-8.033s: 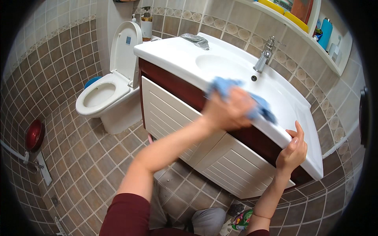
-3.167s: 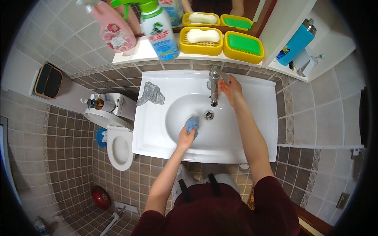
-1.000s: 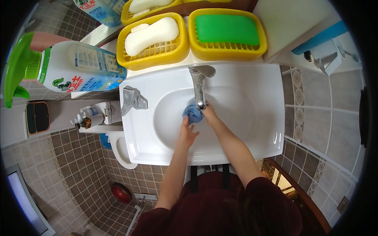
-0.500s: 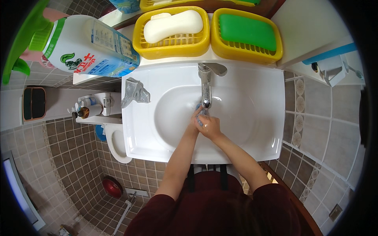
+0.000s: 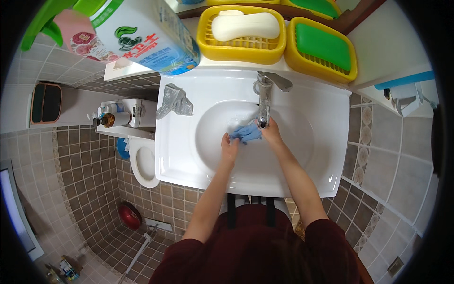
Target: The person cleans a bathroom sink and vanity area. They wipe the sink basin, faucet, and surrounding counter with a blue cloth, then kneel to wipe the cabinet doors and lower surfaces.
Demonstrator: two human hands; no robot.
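Observation:
A wet, crumpled blue cloth [image 5: 247,133] stretches between my hands over the white washbasin [image 5: 189,165]. My left hand [image 5: 229,147] has its fingers closed on the cloth's left end. At the other end, my right hand [image 5: 271,131] grips it just below the chrome tap [image 5: 264,100], whose spout hides part of those fingers. A crumpled grey cloth-like piece [image 5: 175,101] lies on the basin's left ledge, apart from both hands.
Behind the basin stand a white spray bottle [image 5: 146,38] with a green head, a yellow dish [image 5: 243,54] with white soap and another yellow dish [image 5: 321,66] holding a green block. A toilet [image 5: 144,163] and a red bowl [image 5: 129,215] are at the left.
My hands, bunched together around the blue cloth before, have moved apart, and the cloth is now spread between them. The view has shifted slightly, so the basin appears farther right.

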